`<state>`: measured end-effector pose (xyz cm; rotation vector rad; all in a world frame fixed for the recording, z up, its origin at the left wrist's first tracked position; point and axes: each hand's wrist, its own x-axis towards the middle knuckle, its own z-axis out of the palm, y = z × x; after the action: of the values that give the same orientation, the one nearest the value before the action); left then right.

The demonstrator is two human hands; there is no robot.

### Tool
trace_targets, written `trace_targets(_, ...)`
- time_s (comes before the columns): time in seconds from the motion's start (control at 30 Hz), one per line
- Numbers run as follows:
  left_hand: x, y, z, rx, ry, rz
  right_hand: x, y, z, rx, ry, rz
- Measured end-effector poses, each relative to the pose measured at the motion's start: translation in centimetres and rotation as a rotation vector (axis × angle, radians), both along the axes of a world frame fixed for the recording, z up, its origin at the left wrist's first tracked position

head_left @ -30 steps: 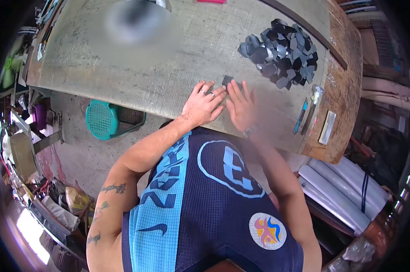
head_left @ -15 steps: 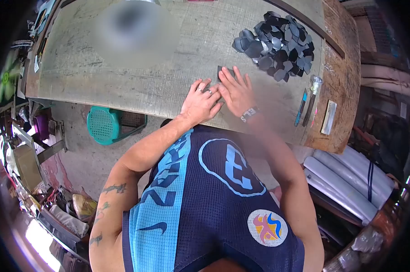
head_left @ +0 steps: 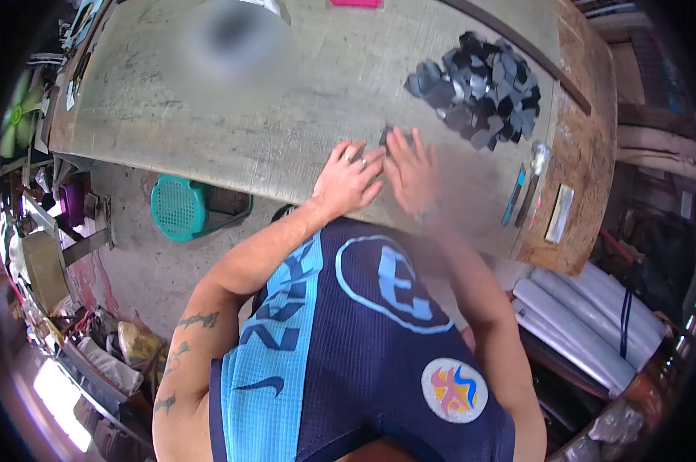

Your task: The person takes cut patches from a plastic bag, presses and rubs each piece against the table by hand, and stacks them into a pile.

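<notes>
My left hand (head_left: 349, 177) rests on the worn table (head_left: 209, 146) close to its near edge, with the fingers loosely spread and rings on them. Just to its right, my right hand (head_left: 411, 171) lies palm down, fingers stretched out and a little blurred. A small dark flat piece (head_left: 386, 135) shows at the tips of the right fingers; most of it is hidden under them. Further back on the right is a heap of dark, shiny, petal-shaped pieces (head_left: 483, 91).
To the right lie a blue cutter (head_left: 513, 196), a dark strip-like tool (head_left: 529, 192) and a metal bar (head_left: 560, 214). A long dark bar (head_left: 517, 50) runs along the back right. Below the table are a green stool (head_left: 178, 208) and silvery rolls (head_left: 586, 323).
The view has shifted slightly. My right hand has moved a little away from my left, so a gap shows between them. The dark piece shows less now.
</notes>
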<state>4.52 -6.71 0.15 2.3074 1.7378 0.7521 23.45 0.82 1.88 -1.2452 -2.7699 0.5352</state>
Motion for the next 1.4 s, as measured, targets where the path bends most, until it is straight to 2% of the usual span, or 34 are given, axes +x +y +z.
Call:
trace_targets(0.07,0.1,0.3,0.5,-0.003,0.019,-0.011,-1.8,1.6,0.2,0.011,0.084,-0.068)
trace_targets(0.27,0.1,0.0,0.2,-0.039,-0.029,-0.002,0.5,-0.2,-0.9,0.04,0.091,-0.04)
trace_targets(0.47,0.2,0.0,0.4,-0.021,0.06,-0.018,-1.7,0.6,-1.0,0.088,0.128,-0.112)
trace_targets(0.6,0.0,0.6,0.5,-0.003,0.011,-0.013,0.8,-1.1,-0.9,0.095,0.148,-0.08)
trace_targets(0.73,0.1,0.3,1.2,-0.025,-0.026,-0.029,-0.8,1.4,-1.6,0.135,0.156,-0.162)
trace_targets(0.83,-0.5,0.4,1.2,-0.151,-0.258,0.061,0.2,0.4,-1.5,0.115,0.156,-0.203)
trace_targets(0.87,-0.8,1.1,1.2,-0.137,-0.254,0.061,1.1,-0.1,-1.1,0.089,0.137,-0.214)
trace_targets(0.9,-1.1,1.5,1.1,-0.22,-0.415,0.11,2.9,-1.4,-1.1,0.095,0.138,-0.206)
trace_targets(0.93,-1.2,1.6,1.0,-0.304,-0.58,0.167,5.2,-3.1,-1.3,0.087,0.094,-0.293)
trace_targets(0.97,-0.5,1.9,2.0,-0.389,-0.758,0.399,7.0,-3.4,-1.4,0.086,0.049,-0.347)
trace_targets(1.0,-0.1,2.0,2.3,-0.382,-0.764,0.418,8.2,-3.9,-1.7,0.085,0.049,-0.326)
trace_targets(1.1,0.8,3.5,2.5,-0.042,-0.294,0.413,9.5,-3.7,-2.2,0.122,0.017,-0.395)
trace_targets(1.13,1.1,3.8,2.5,-0.031,-0.299,0.43,9.4,-3.4,-2.2,0.114,0.0,-0.456)
trace_targets(1.2,1.5,4.5,2.6,-0.125,-0.084,0.37,8.7,-3.1,-2.3,0.126,-0.015,-0.486)
trace_targets(1.27,1.9,4.7,1.8,-0.128,-0.023,0.303,7.7,-3.4,-2.9,0.139,-0.021,-0.594)
trace_targets(1.33,1.8,5.1,2.1,-0.216,-0.029,0.257,7.6,-3.5,-4.5,0.25,-0.048,-0.582)
trace_targets(1.4,1.8,5.2,-0.4,-0.136,-0.124,0.158,7.2,-3.4,-4.4,0.231,-0.053,-0.608)
